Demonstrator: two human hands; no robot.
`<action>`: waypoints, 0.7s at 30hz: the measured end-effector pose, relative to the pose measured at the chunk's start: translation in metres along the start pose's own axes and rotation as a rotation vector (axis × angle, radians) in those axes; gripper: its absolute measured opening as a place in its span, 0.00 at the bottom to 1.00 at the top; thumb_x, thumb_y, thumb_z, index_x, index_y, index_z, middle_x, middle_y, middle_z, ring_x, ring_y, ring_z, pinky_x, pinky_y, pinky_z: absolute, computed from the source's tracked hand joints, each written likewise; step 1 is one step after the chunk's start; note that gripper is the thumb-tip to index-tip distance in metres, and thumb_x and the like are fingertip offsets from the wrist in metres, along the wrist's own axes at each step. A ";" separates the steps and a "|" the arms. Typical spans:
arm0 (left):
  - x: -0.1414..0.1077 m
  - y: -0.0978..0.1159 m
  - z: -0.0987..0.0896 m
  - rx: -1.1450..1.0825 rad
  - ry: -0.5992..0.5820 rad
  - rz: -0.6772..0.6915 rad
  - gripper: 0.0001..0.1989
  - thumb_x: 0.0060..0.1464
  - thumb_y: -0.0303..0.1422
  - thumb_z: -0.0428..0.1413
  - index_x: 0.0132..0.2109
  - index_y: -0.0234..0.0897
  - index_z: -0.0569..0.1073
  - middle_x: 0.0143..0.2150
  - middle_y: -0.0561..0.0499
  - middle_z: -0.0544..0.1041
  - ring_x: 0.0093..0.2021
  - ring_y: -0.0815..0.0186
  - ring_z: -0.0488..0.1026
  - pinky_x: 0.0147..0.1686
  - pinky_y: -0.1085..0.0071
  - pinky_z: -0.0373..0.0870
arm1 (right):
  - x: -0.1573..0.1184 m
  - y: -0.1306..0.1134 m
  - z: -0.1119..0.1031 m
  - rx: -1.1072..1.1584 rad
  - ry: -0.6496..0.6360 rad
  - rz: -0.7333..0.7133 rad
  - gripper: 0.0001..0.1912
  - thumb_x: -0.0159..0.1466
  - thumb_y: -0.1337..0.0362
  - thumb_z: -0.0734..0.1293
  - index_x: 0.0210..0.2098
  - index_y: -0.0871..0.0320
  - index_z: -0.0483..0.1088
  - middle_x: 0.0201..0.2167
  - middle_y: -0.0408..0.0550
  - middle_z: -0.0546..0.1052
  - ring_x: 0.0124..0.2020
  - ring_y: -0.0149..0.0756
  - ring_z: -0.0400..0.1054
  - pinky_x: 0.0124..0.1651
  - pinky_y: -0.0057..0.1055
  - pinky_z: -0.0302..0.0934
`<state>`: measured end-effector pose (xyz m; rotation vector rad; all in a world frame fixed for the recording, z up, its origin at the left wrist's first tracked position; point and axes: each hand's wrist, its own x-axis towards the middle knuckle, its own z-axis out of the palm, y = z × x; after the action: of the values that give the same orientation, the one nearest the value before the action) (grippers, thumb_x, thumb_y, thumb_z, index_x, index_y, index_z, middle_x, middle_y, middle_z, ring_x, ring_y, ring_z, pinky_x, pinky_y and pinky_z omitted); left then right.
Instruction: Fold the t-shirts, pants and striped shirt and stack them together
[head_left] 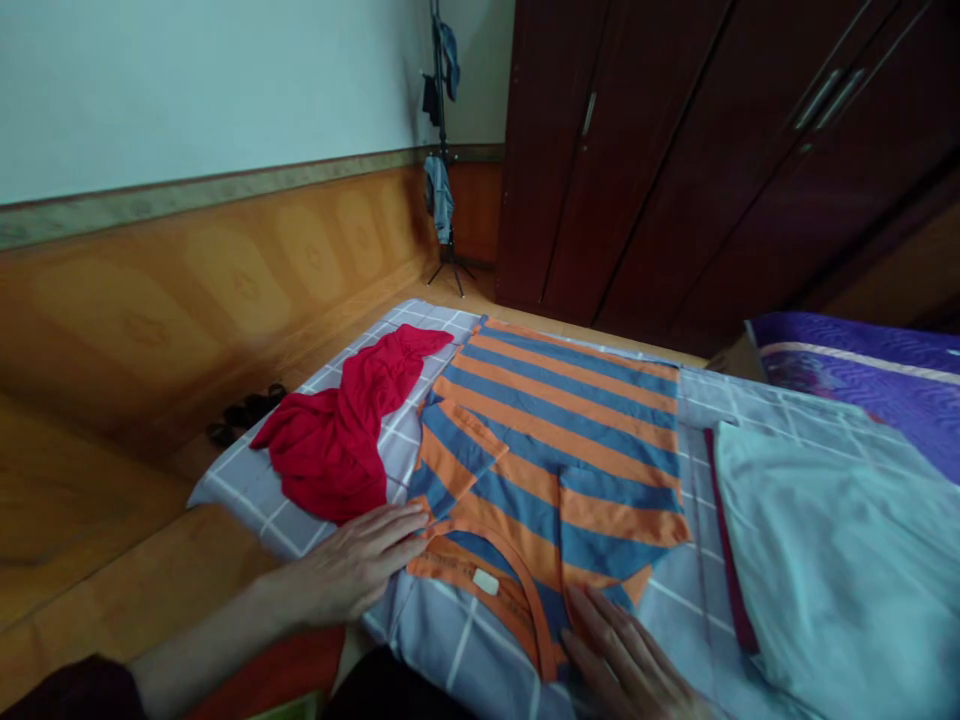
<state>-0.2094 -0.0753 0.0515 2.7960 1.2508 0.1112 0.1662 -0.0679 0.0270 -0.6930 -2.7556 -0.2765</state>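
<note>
An orange and blue striped T-shirt (555, 420) lies spread on a grey checked cloth (300, 510), its neckline toward me and both sleeves laid inward over the body. My left hand (367, 560) rests flat at the shirt's left shoulder, fingers extended. At the right shoulder, my right hand (622, 650) lies flat with its fingers stretched out on the fabric. Between the hands is the collar, with a white label (486, 581) inside it. A crumpled red garment (341, 430) lies to the left of the shirt.
Light teal folded fabric (840, 550) lies at the right over a dark red piece (731, 560). Behind it is a purple cover (877, 370). A coat stand (441, 120) and dark wardrobe (637, 150) stand at the back. Dark shoes (247, 412) are on the floor at left.
</note>
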 end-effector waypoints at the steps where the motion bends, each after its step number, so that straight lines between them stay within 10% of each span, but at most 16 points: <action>1: 0.001 -0.003 0.006 0.031 0.027 0.008 0.28 0.50 0.18 0.47 0.59 0.35 0.63 0.61 0.43 0.64 0.63 0.57 0.57 0.59 0.59 0.60 | -0.002 -0.003 0.003 -0.027 0.003 0.023 0.23 0.59 0.65 0.61 0.55 0.57 0.66 0.54 0.54 0.71 0.52 0.45 0.68 0.46 0.35 0.68; 9: 0.024 -0.014 -0.004 -0.095 0.127 0.104 0.16 0.54 0.20 0.45 0.46 0.34 0.70 0.47 0.46 0.76 0.51 0.63 0.71 0.58 0.60 0.62 | -0.001 -0.016 0.024 0.005 0.279 0.259 0.17 0.59 0.73 0.54 0.40 0.58 0.71 0.44 0.50 0.77 0.48 0.37 0.70 0.52 0.35 0.63; 16: 0.016 -0.016 0.002 -0.015 -0.003 0.126 0.32 0.49 0.22 0.50 0.62 0.36 0.58 0.61 0.44 0.65 0.61 0.58 0.61 0.61 0.57 0.57 | -0.014 -0.008 0.005 -0.099 0.080 0.260 0.18 0.60 0.65 0.61 0.49 0.57 0.70 0.48 0.50 0.75 0.48 0.39 0.70 0.49 0.31 0.65; 21: 0.025 -0.025 0.015 0.011 0.136 0.138 0.21 0.53 0.19 0.44 0.53 0.36 0.69 0.54 0.45 0.73 0.56 0.61 0.67 0.58 0.59 0.62 | -0.015 0.003 0.020 -0.104 0.210 0.152 0.14 0.61 0.64 0.62 0.45 0.54 0.72 0.45 0.47 0.77 0.47 0.37 0.71 0.51 0.30 0.64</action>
<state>-0.2098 -0.0406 0.0353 2.9261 1.0849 0.3085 0.1753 -0.0665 0.0037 -0.8434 -2.4902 -0.4353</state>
